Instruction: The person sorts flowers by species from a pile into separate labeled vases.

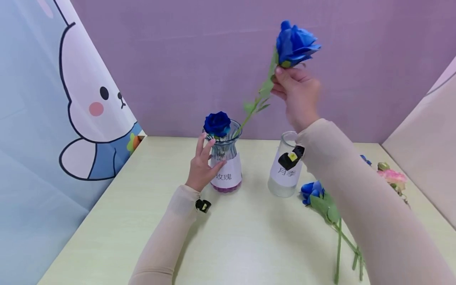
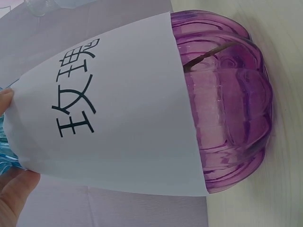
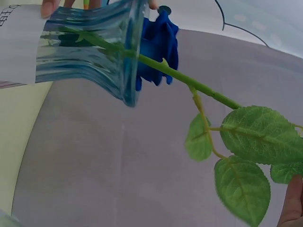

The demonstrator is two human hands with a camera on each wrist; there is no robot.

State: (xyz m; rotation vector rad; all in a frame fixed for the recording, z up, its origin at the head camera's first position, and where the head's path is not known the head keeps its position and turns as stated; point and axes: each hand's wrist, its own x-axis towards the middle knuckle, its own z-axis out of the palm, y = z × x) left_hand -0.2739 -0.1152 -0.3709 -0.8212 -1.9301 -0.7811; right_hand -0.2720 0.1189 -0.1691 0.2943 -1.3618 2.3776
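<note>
My right hand [image 1: 299, 91] pinches a blue rose [image 1: 295, 43] just beneath its bloom. Its leafy green stem [image 3: 189, 82] slants down, with the lower end inside the mouth of a glass vase [image 1: 226, 186]. That vase is blue at the top and purple at the base, with a white paper label [image 2: 128, 109] round its middle. My left hand [image 1: 203, 168] grips the vase by its neck, thumb on one side and fingers on the other. Another dark blue rose [image 1: 217, 124] stands in the same vase, its bloom at the rim. Only a fingertip of the right hand shows in the right wrist view.
Right of the vase stands a second, clear glass vase [image 1: 283, 186] with a white label, partly behind my right wrist. Blue roses [image 1: 311, 192] and a pink flower [image 1: 393, 176] lie on the table at the right, partly hidden by my right sleeve. A purple backdrop [image 1: 196, 71] rises behind the table.
</note>
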